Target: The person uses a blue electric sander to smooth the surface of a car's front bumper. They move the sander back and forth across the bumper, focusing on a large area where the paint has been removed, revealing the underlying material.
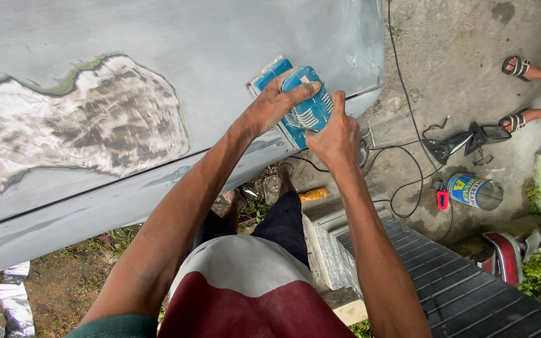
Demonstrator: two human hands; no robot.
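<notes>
I see both hands clamped on one blue electric sander [298, 103], which sits pressed flat against the grey car panel [176, 56] at about one o'clock from the middle of my view. My left hand [277, 103] lies over the sander's top, fingers spread across its ribbed plastic housing; my right hand [335, 134] wraps its lower right end, at about four o'clock from the tool. The panel is smooth, dull, sanded metal, with one large irregular patch of pale filler [76, 125] at nine o'clock, streaked and rough, edged in green.

One black cable [408, 112] trails over the concrete ground at three o'clock. There I count one cylindrical tin [474, 191], open-topped, one small red object [443, 200] touching beside it, and two detached black wing mirrors [468, 141]. Two sandalled feet [518, 94] of another person stand at two o'clock. A crumpled strip of silver foil [14, 300] lies at seven o'clock.
</notes>
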